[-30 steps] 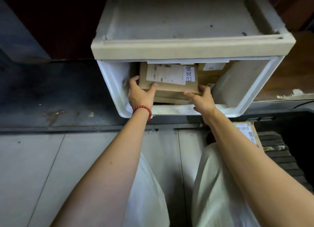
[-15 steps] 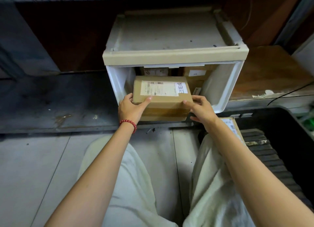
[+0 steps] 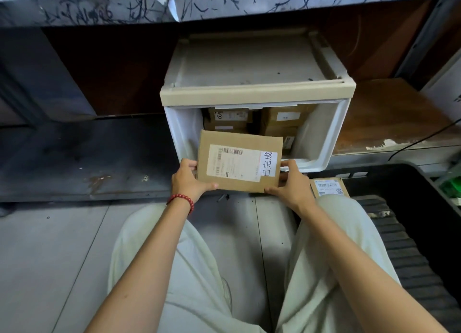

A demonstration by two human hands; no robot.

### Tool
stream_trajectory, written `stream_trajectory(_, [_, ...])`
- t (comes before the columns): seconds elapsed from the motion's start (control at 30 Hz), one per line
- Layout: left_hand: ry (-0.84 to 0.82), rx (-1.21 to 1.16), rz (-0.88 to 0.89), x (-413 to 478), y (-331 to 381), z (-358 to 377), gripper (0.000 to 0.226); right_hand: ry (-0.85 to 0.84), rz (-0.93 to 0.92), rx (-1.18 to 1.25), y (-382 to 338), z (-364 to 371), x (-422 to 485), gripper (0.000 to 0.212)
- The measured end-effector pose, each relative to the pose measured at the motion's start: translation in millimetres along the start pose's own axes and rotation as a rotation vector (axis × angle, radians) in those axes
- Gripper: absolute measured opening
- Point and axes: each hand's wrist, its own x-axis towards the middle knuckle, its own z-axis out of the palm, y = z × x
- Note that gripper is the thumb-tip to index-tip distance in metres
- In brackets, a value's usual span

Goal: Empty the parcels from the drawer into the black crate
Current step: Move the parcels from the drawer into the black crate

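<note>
Parcel "已完成" now outside drawer, in grip of left hand, right hand.

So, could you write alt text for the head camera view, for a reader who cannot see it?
A left hand and a right hand hold a brown cardboard parcel with a white label in front of an open white plastic drawer that holds more parcels. To the right, a black plastic crate holds another labelled parcel.
</note>
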Motion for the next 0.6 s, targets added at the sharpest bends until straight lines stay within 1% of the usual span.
stream_trajectory(0.1, [0.008,-0.038,-0.033,-2.3,1.5,-1.4,0.075,0.004,-0.013,0.054,-0.1,-1.5,-0.5,0.054])
stream_trajectory(0.2, [-0.005,-0.093,-0.057,-3.0,6.0,-1.7,0.093,-0.024,-0.007,0.115,-2.7,-2.6,-2.2,0.057])
stream_trajectory(0.23, [-0.019,-0.083,-0.055,-3.6,7.2,-1.2,0.095,-0.024,-0.005,0.125,-3.6,-2.9,-2.5,0.060])
stream_trajectory(0.33, [-0.069,-0.066,-0.048,-6.7,10.1,0.4,0.086,-0.023,0.035,0.185,-8.7,-4.7,-5.4,0.069])
stream_trajectory(0.43, [-0.070,-0.175,-0.085,-7.9,14.9,-1.0,0.090,-0.039,0.091,0.262,-10.0,-5.2,-6.8,0.072])
stream_trajectory(0.5, [-0.053,-0.253,-0.114,-8.9,19.4,-3.6,0.076,-0.076,0.100,0.276,-8.7,-3.9,-6.3,0.077])
stream_trajectory(0.57, [-0.043,-0.257,-0.113,-11.8,24.3,-5.4,0.061,-0.090,0.110,0.279,-8.9,-2.4,-5.1,0.081])
stream_trajectory(0.6, [-0.040,-0.247,-0.112,-11.9,23.9,-5.3,0.059,-0.079,0.124,0.288,-10.3,-2.2,-4.6,0.085])
